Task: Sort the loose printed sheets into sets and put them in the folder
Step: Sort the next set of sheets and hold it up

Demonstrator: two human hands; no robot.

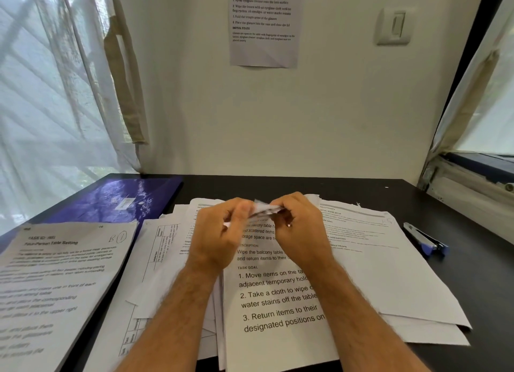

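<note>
At ten o'clock the blue folder (116,202) lies closed on the counter (459,274); I can't see inside it. My left hand (219,232) and right hand (300,227) pinch a small crumpled paper scrap (264,209) above the loose printed sheets (278,296) at six. Unsorted, overlapping piles could mix; the stapler (427,242) waits at three.

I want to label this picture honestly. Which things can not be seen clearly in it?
All in the head view:
- Small crumpled paper between the left hand and right hand: motion-blurred, fingers cover it.
- Middle sheet: both forearms hide its line ends.
- Left sheet: cut off by the frame edge, blurred print.
- Blue folder: glare; label unreadable, open or closed unclear.
- Blue tool: too small to identify.
</note>
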